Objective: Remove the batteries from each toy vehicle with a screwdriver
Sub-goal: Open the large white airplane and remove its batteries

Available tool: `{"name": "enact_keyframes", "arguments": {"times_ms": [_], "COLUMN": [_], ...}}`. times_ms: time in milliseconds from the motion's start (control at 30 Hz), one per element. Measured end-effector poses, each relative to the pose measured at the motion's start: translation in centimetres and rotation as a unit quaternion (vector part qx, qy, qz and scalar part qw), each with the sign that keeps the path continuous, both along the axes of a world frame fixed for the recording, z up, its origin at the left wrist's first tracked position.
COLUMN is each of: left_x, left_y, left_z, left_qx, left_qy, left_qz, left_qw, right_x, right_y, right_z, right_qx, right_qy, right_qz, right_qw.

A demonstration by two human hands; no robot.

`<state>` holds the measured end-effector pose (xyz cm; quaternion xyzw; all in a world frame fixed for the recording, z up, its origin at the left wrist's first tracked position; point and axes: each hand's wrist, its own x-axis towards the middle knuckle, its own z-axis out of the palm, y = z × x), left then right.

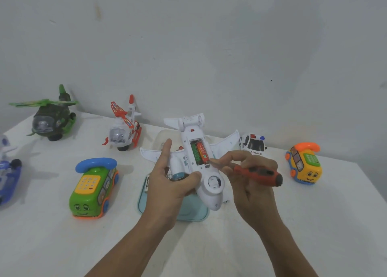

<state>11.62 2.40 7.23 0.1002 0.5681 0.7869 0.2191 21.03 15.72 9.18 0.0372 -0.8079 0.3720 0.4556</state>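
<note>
A white toy airplane [206,172] is held belly-up above the table's middle, gripped by my left hand [167,184] around its left side. Its battery bay is uncovered and shows a green battery [195,152] beside a red battery [202,153]. My right hand [251,184] holds a red and black screwdriver [258,173], whose tip touches the near end of the red battery.
A clear teal-rimmed container [188,213] lies under the plane. Around it on the white table stand a green helicopter [50,117], a white and orange helicopter [123,128], a green phone car [94,189], a police car [253,144], a yellow phone car [304,164] and a blue toy [8,176].
</note>
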Motion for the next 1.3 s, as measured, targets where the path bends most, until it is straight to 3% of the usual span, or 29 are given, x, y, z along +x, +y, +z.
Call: {"name": "enact_keyframes", "arguments": {"times_ms": [100,300,467,600,667,767,833,933,1167,1300], "left_x": [0.1,0.5,1.0,1.2,1.3,1.3,1.3,1.4,1.0,0.6], "left_y": [0.1,0.2,0.2,0.0,-0.2,-0.6,-0.7,-1.0,-2.7,-3.7], "left_z": [-0.2,-0.3,-1.1,-1.0,-0.8,-0.7,-0.8,-1.1,-1.9,-2.5], "left_qx": [-0.014,-0.037,-0.049,-0.052,-0.056,-0.062,-0.068,-0.077,-0.108,-0.122], "left_qy": [0.019,0.079,0.092,0.098,0.105,0.11,0.118,0.137,0.164,0.17], "left_qz": [0.005,0.007,0.011,0.012,0.012,0.02,0.027,0.037,0.065,0.074], "left_qw": [1.0,0.996,0.995,0.994,0.993,0.992,0.99,0.987,0.978,0.975], "right_x": [-0.2,0.0,0.0,-0.4,-0.5,-1.0,-1.6,-2.5,-3.9,-4.0], "right_y": [0.1,-0.8,-0.1,1.0,1.7,1.9,1.0,-0.8,-3.2,-3.6], "right_z": [-0.2,1.1,1.7,3.0,3.9,4.6,4.6,3.7,2.2,1.7], "right_qx": [-0.036,-0.185,-0.363,-0.507,-0.531,-0.445,-0.295,-0.144,-0.089,-0.108], "right_qy": [-0.006,-0.061,-0.114,-0.099,-0.109,-0.255,-0.379,-0.449,-0.452,-0.493], "right_qz": [-0.012,0.054,0.027,0.037,0.034,-0.029,-0.082,-0.106,-0.129,-0.074], "right_qw": [0.999,0.979,0.924,0.855,0.84,0.858,0.873,0.875,0.878,0.86]}}
